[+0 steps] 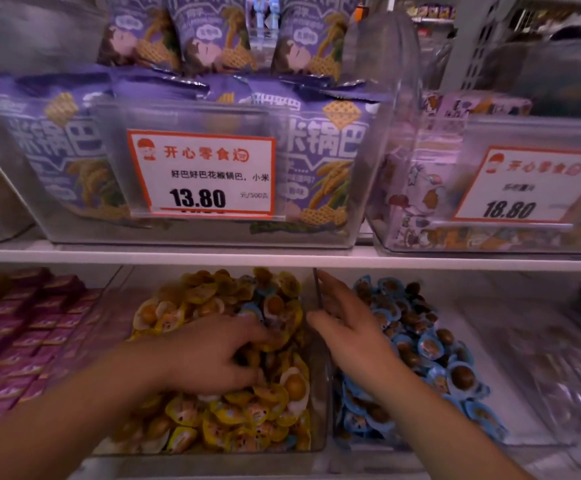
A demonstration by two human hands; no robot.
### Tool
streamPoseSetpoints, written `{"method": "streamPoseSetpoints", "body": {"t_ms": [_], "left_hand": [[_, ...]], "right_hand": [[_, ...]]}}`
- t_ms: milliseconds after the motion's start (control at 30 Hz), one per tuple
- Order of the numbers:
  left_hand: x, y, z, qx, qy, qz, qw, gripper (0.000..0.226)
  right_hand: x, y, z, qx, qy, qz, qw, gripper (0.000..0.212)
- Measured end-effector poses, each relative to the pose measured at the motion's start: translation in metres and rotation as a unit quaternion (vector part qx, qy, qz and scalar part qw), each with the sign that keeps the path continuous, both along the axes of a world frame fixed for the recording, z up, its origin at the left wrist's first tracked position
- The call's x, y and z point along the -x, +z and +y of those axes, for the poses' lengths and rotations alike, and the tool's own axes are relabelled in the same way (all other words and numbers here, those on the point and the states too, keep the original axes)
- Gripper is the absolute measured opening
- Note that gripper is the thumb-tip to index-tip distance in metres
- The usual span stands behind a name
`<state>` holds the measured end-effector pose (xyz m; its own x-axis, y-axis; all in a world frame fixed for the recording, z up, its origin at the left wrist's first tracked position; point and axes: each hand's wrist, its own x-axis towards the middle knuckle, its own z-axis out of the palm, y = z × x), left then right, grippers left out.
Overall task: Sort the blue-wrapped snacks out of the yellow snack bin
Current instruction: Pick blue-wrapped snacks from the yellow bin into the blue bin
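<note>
The yellow snack bin [317, 441] is a clear tub on the lower shelf, heaped with yellow-wrapped snacks [247, 410]. A few blue-wrapped snacks [252, 308] lie among them near the back right of the heap. My left hand [213, 351] is dug into the yellow pile, fingers curled into the snacks; what it grips is hidden. My right hand [344, 327] hovers with fingers spread over the wall between this bin and the neighbouring bin of blue-wrapped snacks [431, 344], holding nothing.
Pink boxed snacks [29, 334] fill the bin to the left. The white shelf board [282, 255] hangs low above the bins. Above it stand clear tubs of purple snack bags [320, 161] with price tags [202, 173].
</note>
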<state>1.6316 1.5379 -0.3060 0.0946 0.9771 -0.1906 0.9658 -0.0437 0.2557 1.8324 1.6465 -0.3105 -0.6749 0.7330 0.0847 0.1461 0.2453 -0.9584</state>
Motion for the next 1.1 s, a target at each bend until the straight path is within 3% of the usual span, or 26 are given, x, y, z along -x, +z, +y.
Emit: {"method": "streamPoseSetpoints", "body": {"t_ms": [133, 200, 267, 333, 400, 533, 633, 733, 967, 1100], "left_hand": [[0.004, 0.037, -0.012, 0.088, 0.023, -0.143, 0.986, 0.037], [0.006, 0.044, 0.007, 0.031, 0.077, -0.164, 0.983, 0.04], [0.012, 0.04, 0.034, -0.035, 0.165, -0.103, 0.98, 0.039], [0.016, 0.026, 0.057, -0.039, 0.198, -0.043, 0.978, 0.036], [0.019, 0.009, 0.073, -0.03, 0.169, 0.014, 0.985, 0.039], [0.032, -0.014, 0.083, 0.004, 0.135, 0.141, 0.981, 0.087], [0.04, -0.027, 0.084, 0.011, 0.108, 0.187, 0.976, 0.086], [0.035, -0.035, 0.089, 0.048, 0.096, 0.23, 0.967, 0.086], [0.04, -0.026, 0.09, -0.001, 0.142, 0.027, 0.99, 0.074], [0.038, -0.01, 0.075, -0.035, 0.172, -0.154, 0.972, 0.069]], "right_hand": [[-0.003, -0.004, 0.003, -0.003, 0.007, -0.001, 1.0, 0.049], [-0.001, -0.008, 0.003, -0.01, -0.006, 0.01, 1.0, 0.054], [0.001, -0.007, 0.001, -0.021, -0.014, 0.009, 1.0, 0.054], [0.003, -0.006, -0.001, -0.027, -0.025, -0.005, 0.999, 0.053], [0.003, -0.004, -0.002, -0.024, -0.033, -0.014, 0.999, 0.047], [0.003, -0.002, -0.002, -0.029, -0.035, -0.025, 0.999, 0.053], [0.002, -0.005, 0.0, -0.022, -0.031, -0.03, 0.999, 0.076], [0.001, -0.004, 0.0, -0.018, -0.033, -0.039, 0.999, 0.08], [0.002, -0.004, 0.0, -0.021, -0.032, -0.034, 0.999, 0.084], [0.003, -0.005, 0.001, -0.021, -0.028, -0.026, 0.999, 0.08]]}}
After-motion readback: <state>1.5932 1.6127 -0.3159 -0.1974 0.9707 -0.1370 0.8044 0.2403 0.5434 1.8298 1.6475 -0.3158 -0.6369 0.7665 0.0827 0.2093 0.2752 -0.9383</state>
